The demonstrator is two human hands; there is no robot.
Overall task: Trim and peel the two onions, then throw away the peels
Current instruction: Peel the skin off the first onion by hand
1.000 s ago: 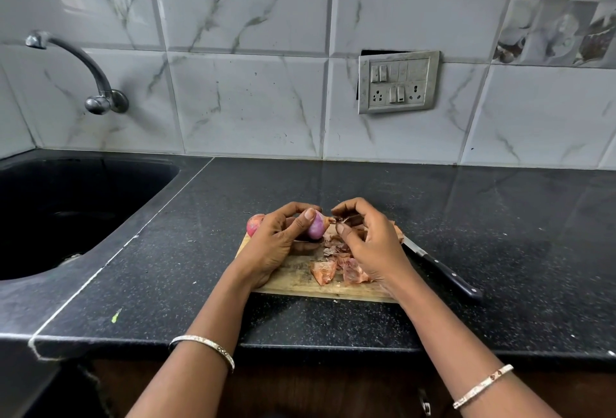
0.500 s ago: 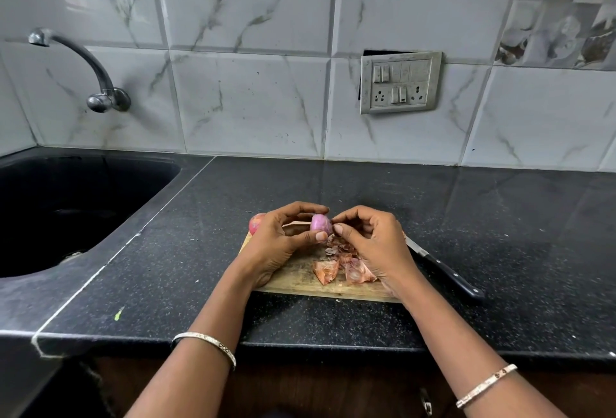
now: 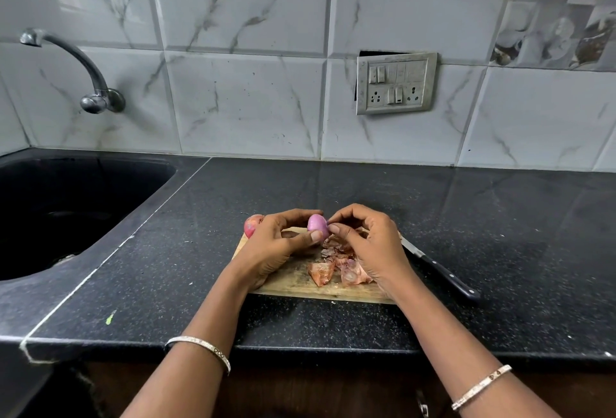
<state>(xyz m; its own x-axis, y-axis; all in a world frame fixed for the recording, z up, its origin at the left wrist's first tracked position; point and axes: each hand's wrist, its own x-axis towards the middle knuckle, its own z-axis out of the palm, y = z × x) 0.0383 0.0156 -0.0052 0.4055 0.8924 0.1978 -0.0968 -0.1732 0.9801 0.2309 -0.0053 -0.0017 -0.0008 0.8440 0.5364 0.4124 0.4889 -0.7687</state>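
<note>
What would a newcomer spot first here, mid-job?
The left hand grips a pink onion over the wooden cutting board at centre, the right hand pinching at its side. Torn peels lie on the board, a second onion at its far-left corner, a knife to its right.

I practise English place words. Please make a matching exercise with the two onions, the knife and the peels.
1 purple onion
2 pinkish onion
3 knife
4 peels

A on the counter, right of the board
B heaped on the board
C held by the left hand
D at the board's far left corner

Pairs: 1-C; 2-D; 3-A; 4-B
</note>
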